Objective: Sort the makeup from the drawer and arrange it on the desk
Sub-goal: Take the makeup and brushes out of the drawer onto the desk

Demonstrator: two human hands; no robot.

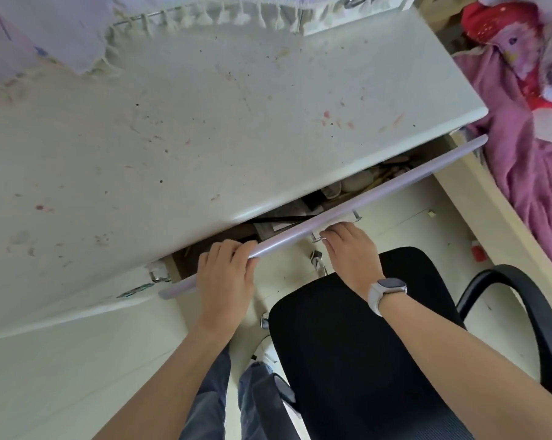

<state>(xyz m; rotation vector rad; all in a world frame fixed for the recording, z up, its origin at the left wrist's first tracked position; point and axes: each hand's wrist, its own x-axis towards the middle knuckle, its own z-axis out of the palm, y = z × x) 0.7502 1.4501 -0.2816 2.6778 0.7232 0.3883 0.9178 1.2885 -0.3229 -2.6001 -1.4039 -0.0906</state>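
Worktop: wide, stained, fills upper frame. Drawer centre frame, part open; likely stiff, loaded. Left hand grasping front lip; right hand fingers curled at metal handle. Makeup inside (small, jumbled, likely light, fragile).

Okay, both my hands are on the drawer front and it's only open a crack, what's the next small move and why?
Probably pull the drawer front further out with the left hand and right hand. The gap shows only a strip of the clutter inside, and the desk top overhangs the rest.
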